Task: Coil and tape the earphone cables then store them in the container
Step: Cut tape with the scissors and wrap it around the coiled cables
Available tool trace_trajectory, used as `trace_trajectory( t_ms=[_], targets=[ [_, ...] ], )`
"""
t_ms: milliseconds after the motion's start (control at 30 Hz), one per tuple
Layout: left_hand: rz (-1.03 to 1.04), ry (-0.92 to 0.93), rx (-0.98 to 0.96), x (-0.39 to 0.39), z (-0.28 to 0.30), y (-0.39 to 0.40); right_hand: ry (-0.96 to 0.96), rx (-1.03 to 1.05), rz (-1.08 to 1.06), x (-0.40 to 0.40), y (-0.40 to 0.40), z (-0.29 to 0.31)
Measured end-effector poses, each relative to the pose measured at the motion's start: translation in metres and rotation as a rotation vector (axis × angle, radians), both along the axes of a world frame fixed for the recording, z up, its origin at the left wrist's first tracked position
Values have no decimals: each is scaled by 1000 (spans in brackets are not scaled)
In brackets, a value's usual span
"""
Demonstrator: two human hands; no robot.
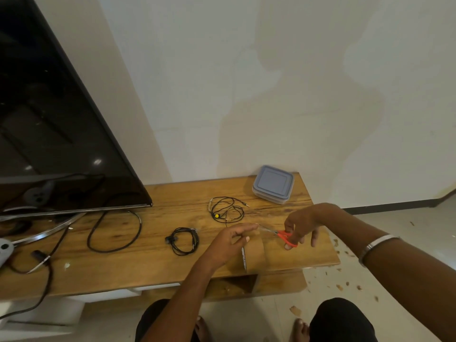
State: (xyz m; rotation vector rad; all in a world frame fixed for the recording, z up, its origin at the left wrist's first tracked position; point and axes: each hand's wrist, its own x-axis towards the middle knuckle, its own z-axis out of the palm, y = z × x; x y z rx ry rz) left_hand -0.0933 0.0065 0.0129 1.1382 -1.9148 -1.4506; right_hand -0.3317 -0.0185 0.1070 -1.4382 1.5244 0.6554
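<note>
My left hand [230, 240] holds a roll of brown tape [254, 255] over the front of the wooden table [158, 272], with a strip pulled toward the right. My right hand [299, 228] grips red-handled scissors [283, 235] whose blades meet that strip. A coiled black earphone cable [183, 240] lies left of my left hand. A loose black earphone cable with a yellow bud [227, 209] lies behind my hands. The grey-lidded container [273, 184] sits shut at the table's back right corner.
A large dark TV screen [49, 124] stands on the left of the table, with a thick black cable loop [114, 230] and other wires in front of it. Brown scraps [340, 287] litter the floor to the right. My knees and feet are below the table edge.
</note>
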Motion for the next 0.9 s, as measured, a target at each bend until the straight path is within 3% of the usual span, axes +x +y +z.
trace_trajectory(
  t_ms=[200,900],
  targets=[
    [-5,15,-8,0,0,1,78,3,92,3,-7,-1],
    [-35,-32,13,0,5,1,4,-143,240,11,-22,-12]
  ],
)
